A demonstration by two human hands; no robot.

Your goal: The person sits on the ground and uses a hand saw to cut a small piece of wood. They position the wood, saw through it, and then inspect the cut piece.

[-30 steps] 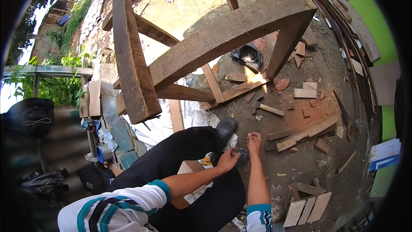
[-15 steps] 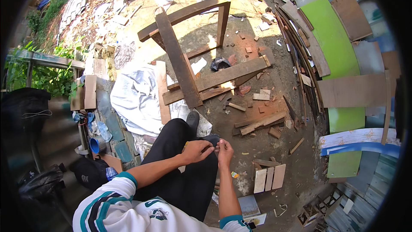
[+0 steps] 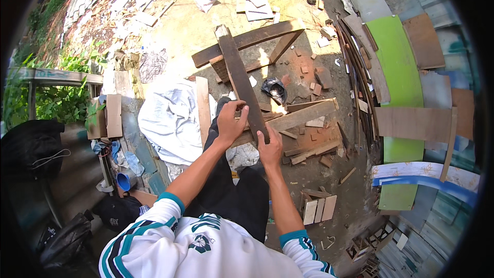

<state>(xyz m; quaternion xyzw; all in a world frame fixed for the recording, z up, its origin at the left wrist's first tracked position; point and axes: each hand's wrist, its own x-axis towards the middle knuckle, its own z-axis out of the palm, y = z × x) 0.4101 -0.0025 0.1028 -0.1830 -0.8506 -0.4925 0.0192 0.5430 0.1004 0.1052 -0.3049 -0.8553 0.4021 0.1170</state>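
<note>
Wooden frame [image 3: 246, 88]: straight ahead of both hands, its long dark beam [image 3: 240, 74] running away from the right hand; probably heavy, stiff and rough rather than slippery.
Best hold: likely the beam's two long edges, hands well apart, minding splinters.
Right hand [image 3: 270, 146]: wrapped over the beam's near end, thumb on top.
Left hand [image 3: 230, 122]: half curled by the beam's left edge; cannot tell whether it grips.
White sheet [image 3: 172, 118]: left of the left hand.
Wood scraps [image 3: 316, 153]: right of the right hand.

The white shirt [image 3: 242, 252] bears teal lettering [image 3: 206, 222] on its front, beside a teal-and-black emblem [image 3: 201, 242]; left of the shirt, a black cap [image 3: 110, 207] carries a pale mark [image 3: 114, 221], unreadably small.
</note>
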